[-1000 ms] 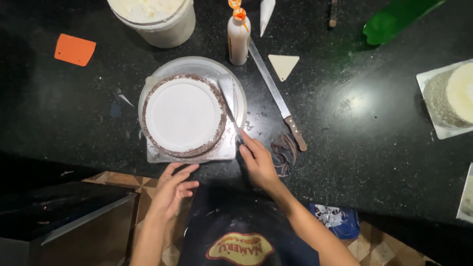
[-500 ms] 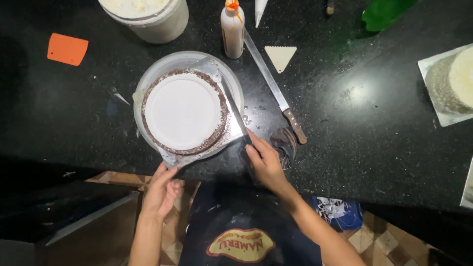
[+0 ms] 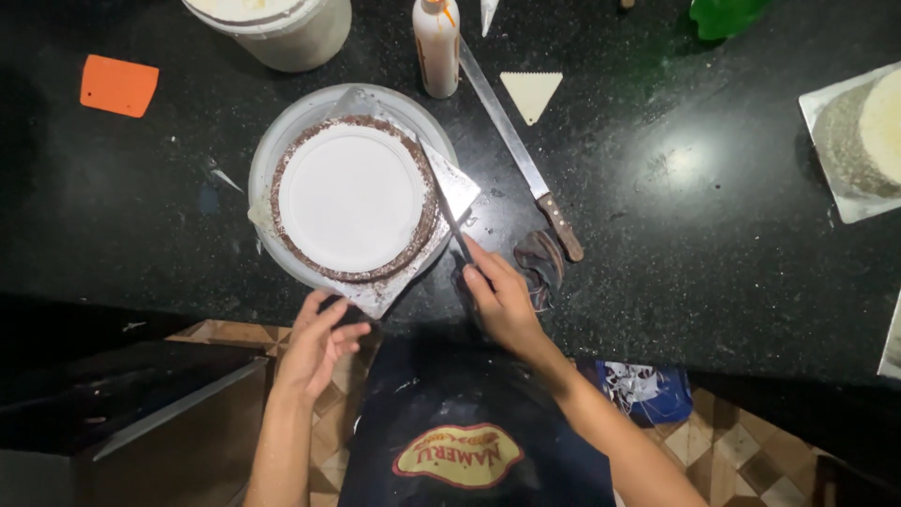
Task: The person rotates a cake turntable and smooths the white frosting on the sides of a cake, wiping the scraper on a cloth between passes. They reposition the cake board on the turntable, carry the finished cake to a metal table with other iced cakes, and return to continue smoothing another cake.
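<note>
- Currently, the right hand (image 3: 502, 299) is closed around the handle of a slim palette knife (image 3: 449, 214); the blade runs away from the hand and lies against the right side of the round white cake (image 3: 352, 197).
- Cake: white top, dark crumb ring around its edge. It sits on a square silver board (image 3: 460, 191), turned corner-on, atop a round turntable (image 3: 272, 155) at centre-left of the black counter (image 3: 676, 244).
- Left hand (image 3: 314, 343): fingers loosely curled at the near corner of the board, at the counter edge. Whether they grip that corner cannot be told.
- Right of the cake: a long knife (image 3: 514, 145) with a wooden handle lies diagonally; a dark cloth (image 3: 540, 261) lies just beside the right hand.
- Far side: a white bucket (image 3: 282, 28), a squeeze bottle (image 3: 436, 47), a triangular toothed scraper (image 3: 530, 92).
- Far left: an orange scraper (image 3: 118, 84).
- Far right: a second cake (image 3: 868, 131) on a board.
</note>
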